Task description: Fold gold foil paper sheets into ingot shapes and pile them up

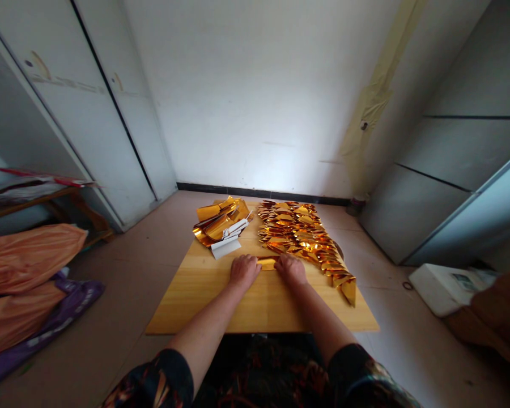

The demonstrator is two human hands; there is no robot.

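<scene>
Between my two hands a narrow strip of folded gold foil paper (pixel 267 263) lies on the wooden board (pixel 195 306). My left hand (pixel 243 271) is closed on its left end, and my right hand (pixel 292 268) is closed on its right end. The fingertips are mostly hidden under the knuckles. Beyond my right hand, rows of folded gold foil pieces (pixel 310 243) stand packed together and run toward the board's right edge. Past my left hand is a loose pile of gold foil sheets (pixel 221 222), some showing their white backs.
A white wall (pixel 255 102) rises behind the board. Left are pale cabinet doors (pixel 106 113) and orange and purple bags (pixel 29 260) on the floor. Toward the right stand a grey refrigerator (pixel 433 153) and a white box (pixel 444 289).
</scene>
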